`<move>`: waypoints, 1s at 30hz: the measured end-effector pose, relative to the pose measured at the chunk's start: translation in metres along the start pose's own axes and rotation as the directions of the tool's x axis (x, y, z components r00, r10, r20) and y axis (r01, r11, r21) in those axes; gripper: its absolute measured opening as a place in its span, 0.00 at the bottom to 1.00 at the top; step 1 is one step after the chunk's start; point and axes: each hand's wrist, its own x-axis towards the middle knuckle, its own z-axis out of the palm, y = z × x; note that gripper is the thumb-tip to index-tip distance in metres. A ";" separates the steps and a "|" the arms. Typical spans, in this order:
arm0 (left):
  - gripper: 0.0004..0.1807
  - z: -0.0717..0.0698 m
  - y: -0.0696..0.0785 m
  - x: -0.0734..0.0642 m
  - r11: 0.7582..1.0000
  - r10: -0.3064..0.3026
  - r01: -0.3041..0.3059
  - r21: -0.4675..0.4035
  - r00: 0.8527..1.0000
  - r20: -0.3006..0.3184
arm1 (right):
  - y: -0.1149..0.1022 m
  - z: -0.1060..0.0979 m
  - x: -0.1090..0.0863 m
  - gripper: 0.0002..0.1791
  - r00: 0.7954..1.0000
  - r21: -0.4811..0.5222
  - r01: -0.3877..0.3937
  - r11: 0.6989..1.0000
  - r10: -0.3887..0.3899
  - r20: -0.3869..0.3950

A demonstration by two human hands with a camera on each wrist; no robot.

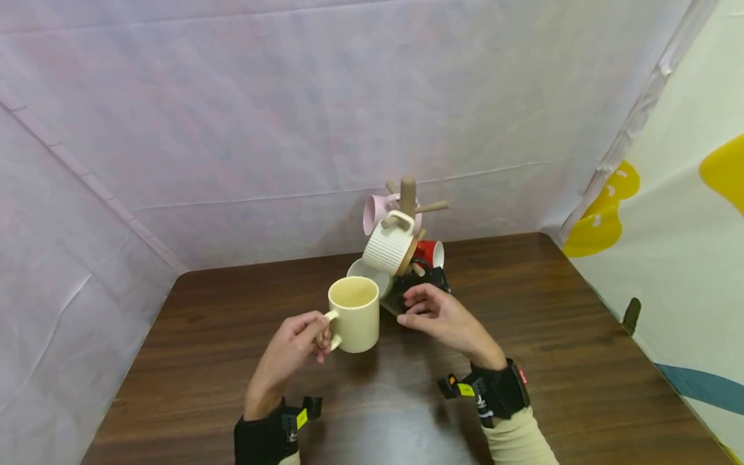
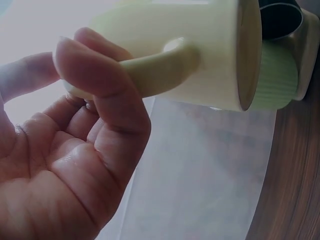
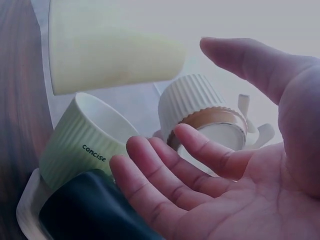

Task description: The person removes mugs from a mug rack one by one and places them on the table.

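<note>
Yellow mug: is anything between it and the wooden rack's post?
Yes: seen from the head camera, the pale green mug is just beyond the yellow mug, and the white ribbed mug hangs higher, in front of the rack's post.

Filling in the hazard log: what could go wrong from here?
1. The pale-yellow, ceramic-looking cylindrical mug is held by its handle alone in the left hand; it might tilt or slip.
2. It could knock the ribbed pale-green cup marked "concise" close by.
3. The right hand, near the smooth black mug, might nudge it.
</note>
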 end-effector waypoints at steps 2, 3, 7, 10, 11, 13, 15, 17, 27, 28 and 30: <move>0.21 -0.003 -0.001 0.000 1.000 0.002 -0.002 -0.005 1.000 -0.012 | 0.000 -0.002 -0.001 0.27 1.000 -0.005 -0.001 1.000 0.001 -0.006; 0.21 -0.005 -0.001 -0.001 1.000 0.004 -0.004 -0.005 1.000 -0.016 | 0.000 -0.004 -0.001 0.27 1.000 -0.005 -0.002 1.000 0.002 -0.010; 0.20 -0.012 -0.003 -0.003 1.000 0.011 -0.012 -0.009 0.999 -0.048 | 0.000 -0.007 -0.001 0.27 1.000 -0.011 0.003 1.000 -0.003 -0.018; 0.20 -0.017 -0.004 -0.005 1.000 0.020 -0.020 -0.008 0.997 -0.075 | 0.000 -0.008 -0.001 0.27 1.000 -0.009 0.011 1.000 -0.011 -0.011; 0.20 -0.018 -0.005 -0.005 1.000 0.023 -0.023 -0.008 0.996 -0.083 | 0.000 -0.008 -0.001 0.27 1.000 -0.008 0.013 1.000 -0.013 -0.008; 0.20 -0.021 -0.006 -0.005 1.000 0.026 -0.027 -0.005 0.995 -0.096 | 0.000 -0.008 -0.001 0.26 1.000 -0.009 0.014 1.000 -0.014 -0.005; 0.20 -0.024 -0.007 -0.005 1.000 0.026 -0.027 -0.003 0.994 -0.108 | 0.000 -0.008 -0.001 0.26 1.000 -0.009 0.016 1.000 -0.016 -0.008; 0.20 -0.027 -0.009 -0.006 1.000 0.023 -0.023 0.000 0.993 -0.119 | 0.001 -0.009 -0.001 0.26 1.000 -0.011 0.018 1.000 -0.018 -0.013; 0.21 -0.041 -0.014 -0.011 1.000 0.003 -0.005 -0.007 0.978 -0.210 | 0.002 -0.015 -0.001 0.27 0.999 -0.036 0.009 0.999 -0.010 -0.043; 0.22 -0.043 -0.015 -0.011 1.000 -0.001 -0.001 -0.010 0.976 -0.219 | 0.003 -0.016 -0.001 0.27 0.999 -0.037 0.006 0.999 -0.008 -0.047; 0.22 -0.047 -0.016 -0.013 1.000 -0.009 0.005 -0.018 0.972 -0.236 | 0.004 -0.017 -0.001 0.26 0.999 -0.033 0.002 0.999 -0.004 -0.053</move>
